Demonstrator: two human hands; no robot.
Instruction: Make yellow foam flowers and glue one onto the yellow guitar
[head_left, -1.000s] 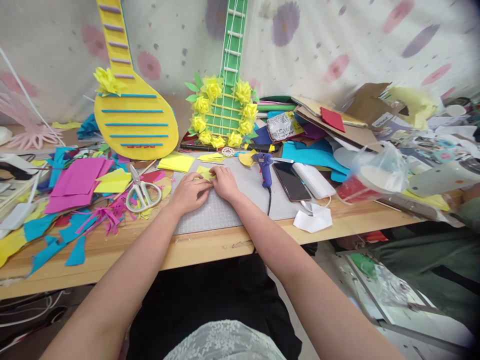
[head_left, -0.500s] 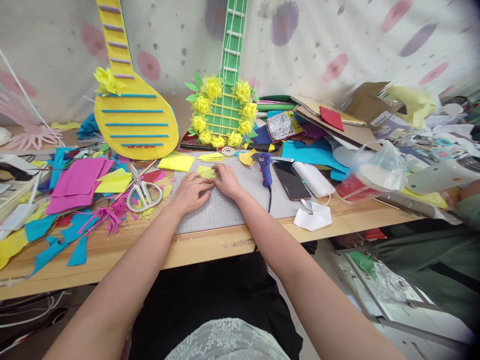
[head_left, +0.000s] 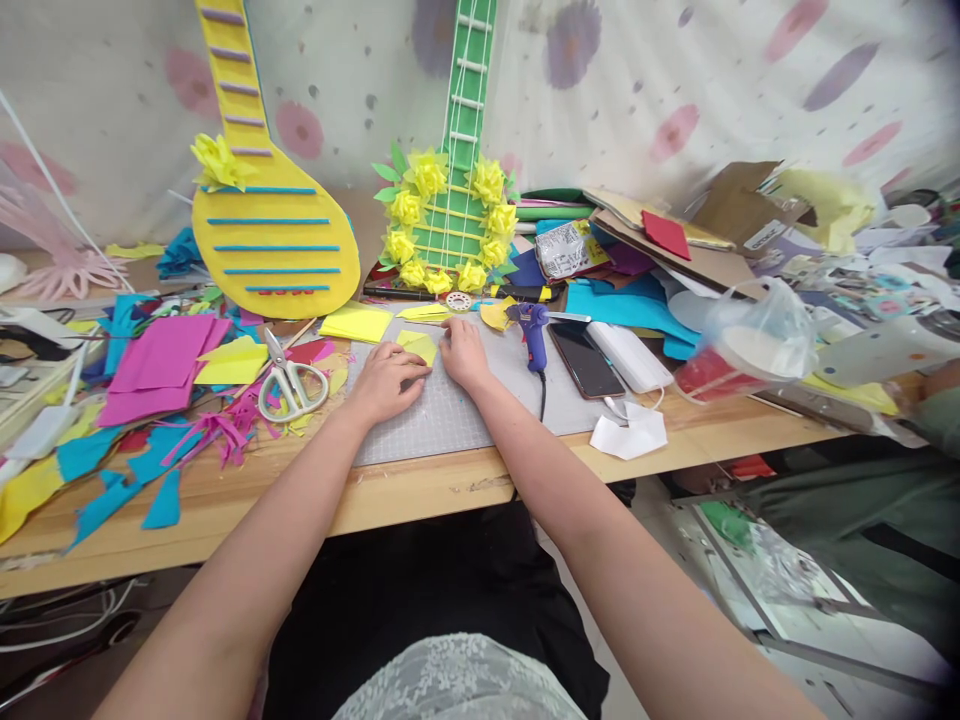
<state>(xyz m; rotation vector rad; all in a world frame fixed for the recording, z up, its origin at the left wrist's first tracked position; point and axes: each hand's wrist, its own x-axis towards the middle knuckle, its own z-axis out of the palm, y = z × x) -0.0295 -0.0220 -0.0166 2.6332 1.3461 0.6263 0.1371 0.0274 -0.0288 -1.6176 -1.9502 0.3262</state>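
Note:
A small folded piece of yellow paper lies on the grey cutting mat. My left hand rests at its left and near edge, fingers closed together and holding it down. Just right of the paper, my right hand touches the mat with its fingers loosely bent, apart from the paper. Nothing shows in that hand. Beyond my hands stands a green paper guitar ringed with yellow paper flowers. A blue hot glue gun lies to the right of my right hand.
Scissors, yellow sheets and magenta sheets lie left. A yellow paper instrument leans behind them. On the right are a phone, a white power bank and a bagged cup. Another person's sleeve shows far right.
My right hand has moved right, off the yellow paper, exposing more of it. My left hand stays at the paper. The view has shifted slightly.

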